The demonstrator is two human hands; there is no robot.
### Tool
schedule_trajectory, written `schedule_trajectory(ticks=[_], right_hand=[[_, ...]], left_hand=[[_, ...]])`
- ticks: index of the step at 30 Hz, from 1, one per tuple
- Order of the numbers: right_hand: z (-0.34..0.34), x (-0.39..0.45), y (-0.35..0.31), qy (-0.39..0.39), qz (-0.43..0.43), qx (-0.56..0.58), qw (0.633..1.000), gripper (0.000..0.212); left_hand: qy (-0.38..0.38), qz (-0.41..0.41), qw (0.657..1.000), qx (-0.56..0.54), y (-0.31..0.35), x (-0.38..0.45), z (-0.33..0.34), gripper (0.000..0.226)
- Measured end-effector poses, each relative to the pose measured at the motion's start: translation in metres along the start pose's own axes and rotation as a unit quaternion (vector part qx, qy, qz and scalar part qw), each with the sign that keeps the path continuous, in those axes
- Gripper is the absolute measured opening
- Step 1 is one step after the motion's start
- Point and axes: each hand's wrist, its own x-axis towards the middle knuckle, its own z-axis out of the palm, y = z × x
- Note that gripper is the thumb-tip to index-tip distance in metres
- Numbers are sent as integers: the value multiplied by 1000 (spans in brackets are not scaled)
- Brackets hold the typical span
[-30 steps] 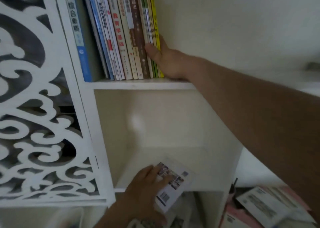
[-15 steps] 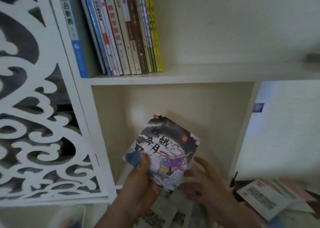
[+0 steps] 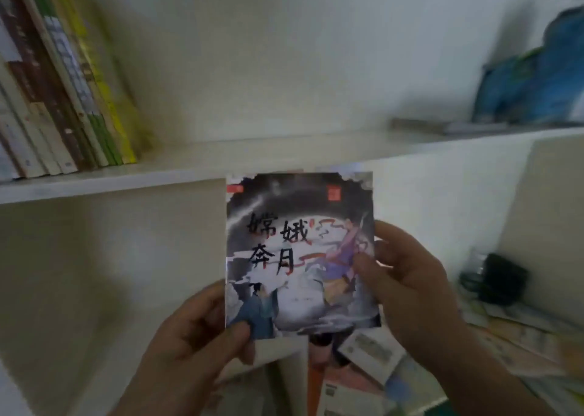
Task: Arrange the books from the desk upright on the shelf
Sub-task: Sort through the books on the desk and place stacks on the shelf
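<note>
The left hand (image 3: 192,336) pinches the lower left corner of a thin picture book (image 3: 300,254), thumb on the cover, while the right hand (image 3: 407,286) grips its right edge. The book is held upright, cover facing the camera, below the white shelf board (image 3: 177,175), where a row of books (image 3: 60,93) stands at the left. More books (image 3: 363,362) lie on the desk beneath.

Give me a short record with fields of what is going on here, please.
Held item: picture book, cover facing the camera, upright
Left hand: grips the book's lower left corner
Right hand: pinches its right edge
Shelf: row of upright books at the left, bare board beside them
Below: more books lying flat
</note>
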Motion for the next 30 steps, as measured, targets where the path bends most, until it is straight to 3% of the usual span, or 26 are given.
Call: schedule_trajectory(ticks=[2, 7, 12, 16, 17, 20, 24, 27, 30], right_hand=[[-51, 25, -33, 51, -58, -24, 997, 36], [-180, 123, -79, 148, -165, -91, 971, 25], [-284, 263, -69, 156, -82, -146, 973, 12], [-323, 350, -24, 47, 63, -222, 972, 11], [-324, 362, -11, 27, 84, -253, 963, 11], [-319, 391, 33, 23, 112, -303, 946, 26], [-310, 405, 51, -1, 81, -226, 971, 10], [-324, 394, 50, -3, 73, -174, 982, 21], [-325, 380, 51, -11, 19, -270, 963, 29]], left_hand=[[-60, 73, 992, 78, 25, 18, 48, 88], [-107, 186, 940, 267, 82, 104, 191, 101], [-80, 128, 938, 313, 81, 230, 307, 70], [-59, 59, 916, 392, 47, 288, 356, 19], [-60, 56, 900, 428, 41, 293, 362, 21], [-91, 51, 850, 517, 32, 305, 369, 62], [-75, 28, 830, 551, 36, 311, 371, 64], [-47, 45, 823, 565, 32, 317, 374, 60], [-15, 60, 813, 579, 28, 316, 373, 64]])
